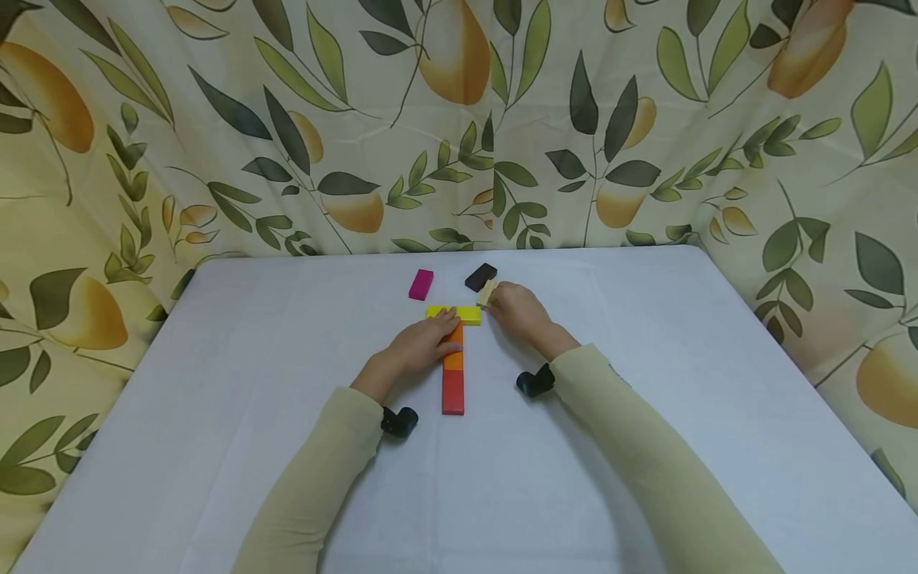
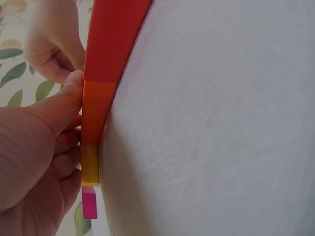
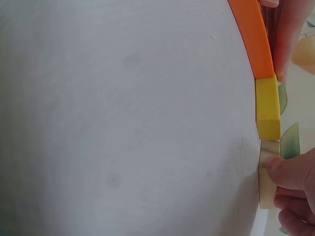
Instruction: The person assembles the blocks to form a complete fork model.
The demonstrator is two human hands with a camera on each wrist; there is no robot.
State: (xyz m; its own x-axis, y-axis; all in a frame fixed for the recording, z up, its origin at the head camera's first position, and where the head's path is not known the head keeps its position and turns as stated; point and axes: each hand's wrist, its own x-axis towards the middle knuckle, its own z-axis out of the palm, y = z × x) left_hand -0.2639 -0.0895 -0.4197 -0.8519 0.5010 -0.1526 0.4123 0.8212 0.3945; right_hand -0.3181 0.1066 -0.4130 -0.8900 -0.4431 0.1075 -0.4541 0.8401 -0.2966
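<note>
A red block [image 1: 453, 392] and an orange block [image 1: 453, 363] lie end to end in a column on the white table. A yellow block [image 1: 470, 316] lies crosswise at the column's far end. My left hand [image 1: 421, 344] rests on top of the orange and yellow blocks, its thumb [image 2: 66, 101] on the orange one. Beside the yellow block's right end, my right hand [image 1: 522, 312] pinches a pale wooden block [image 3: 267, 189] between thumb and fingers. In the right wrist view this block lies close to the yellow block's end.
Behind the yellow block, a magenta block [image 1: 421, 285] lies to the left and a dark brown block [image 1: 481, 277] to the right, near the pale one. The white-covered table [image 1: 251, 319] meets a leaf-and-fruit patterned curtain [image 1: 430, 159] at the back.
</note>
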